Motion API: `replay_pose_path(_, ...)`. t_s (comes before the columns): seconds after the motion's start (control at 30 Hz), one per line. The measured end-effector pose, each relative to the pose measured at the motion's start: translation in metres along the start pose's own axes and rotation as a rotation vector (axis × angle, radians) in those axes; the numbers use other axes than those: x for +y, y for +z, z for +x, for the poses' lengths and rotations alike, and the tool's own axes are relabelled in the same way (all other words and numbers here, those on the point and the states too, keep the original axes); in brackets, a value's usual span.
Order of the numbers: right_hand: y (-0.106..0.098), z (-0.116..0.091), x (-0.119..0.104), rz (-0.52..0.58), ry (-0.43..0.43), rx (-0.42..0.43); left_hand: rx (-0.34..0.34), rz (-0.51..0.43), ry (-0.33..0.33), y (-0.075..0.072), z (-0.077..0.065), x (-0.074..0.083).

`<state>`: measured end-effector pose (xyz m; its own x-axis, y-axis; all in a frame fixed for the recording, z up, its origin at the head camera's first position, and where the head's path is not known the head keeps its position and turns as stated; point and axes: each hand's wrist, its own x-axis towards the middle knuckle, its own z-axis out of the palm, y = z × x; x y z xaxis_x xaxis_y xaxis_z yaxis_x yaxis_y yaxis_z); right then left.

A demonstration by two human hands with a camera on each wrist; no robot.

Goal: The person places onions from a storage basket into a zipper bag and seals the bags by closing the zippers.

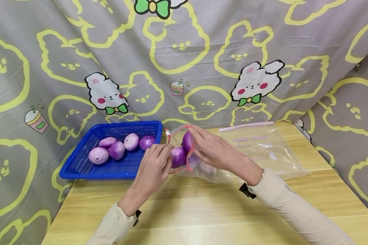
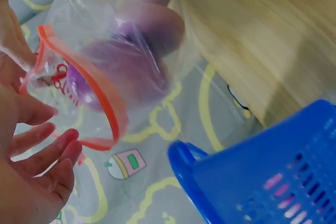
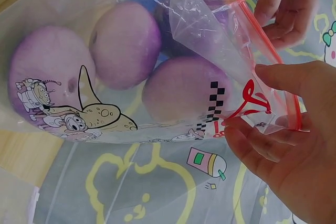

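Observation:
A clear zip bag [image 1: 220,177] with a red-edged mouth lies on its side, its mouth gaping to the left. Several purple onions [image 3: 126,44] are inside; one onion [image 1: 178,158] sits right at the mouth. My right hand [image 1: 217,149] pinches the bag's far rim between thumb and fingers, as the right wrist view shows. At the near side of the mouth is my left hand [image 1: 153,165]; in the left wrist view its fingers [image 2: 44,156] are loosely bent beside the red rim and grip nothing.
Left of the bag stands a blue plastic basket [image 1: 79,173] with several more onions [image 1: 116,150] in it. A flat clear bag with a pink zip strip [image 1: 282,149] lies at the right on the wooden table [image 1: 202,214]. A patterned curtain [image 1: 202,51] hangs behind.

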<state>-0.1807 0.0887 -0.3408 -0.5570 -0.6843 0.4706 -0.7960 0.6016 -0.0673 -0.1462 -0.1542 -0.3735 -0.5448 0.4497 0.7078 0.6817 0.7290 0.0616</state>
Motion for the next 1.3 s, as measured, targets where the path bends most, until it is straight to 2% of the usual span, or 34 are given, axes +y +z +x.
replay_pose_path(0.2, 0.0, 0.001, 0.001, 0.008, 0.0, 0.001, -0.005, -0.013, -0.046, -0.004, -0.006, -0.009)
replay_pose_path(0.5, 0.0, 0.0, 0.002, 0.007, 0.005, 0.006, 0.036, -0.042, -0.096, -0.005, -0.012, -0.027)
replay_pose_path(0.73, 0.001, 0.0, 0.003, 0.002, 0.01, 0.002, -0.004, -0.022, -0.149, -0.005, -0.014, -0.05)
replay_pose_path(0.83, 0.001, 0.0, 0.002, 0.01, 0.011, -0.001, -0.053, -0.021, -0.193, -0.005, -0.013, -0.065)
replay_pose_path(1.07, 0.002, 0.001, 0.001, 0.011, 0.002, -0.004, -0.216, -0.009, -0.279, -0.007, -0.01, -0.109)
replay_pose_path(1.17, 0.002, 0.001, 0.001, 0.001, 0.003, -0.005, -0.307, -0.003, -0.308, -0.006, -0.005, -0.124)
replay_pose_path(1.3, 0.002, 0.001, 0.001, -0.003, 0.004, -0.001, -0.438, 0.002, -0.304, 0.002, 0.001, -0.135)
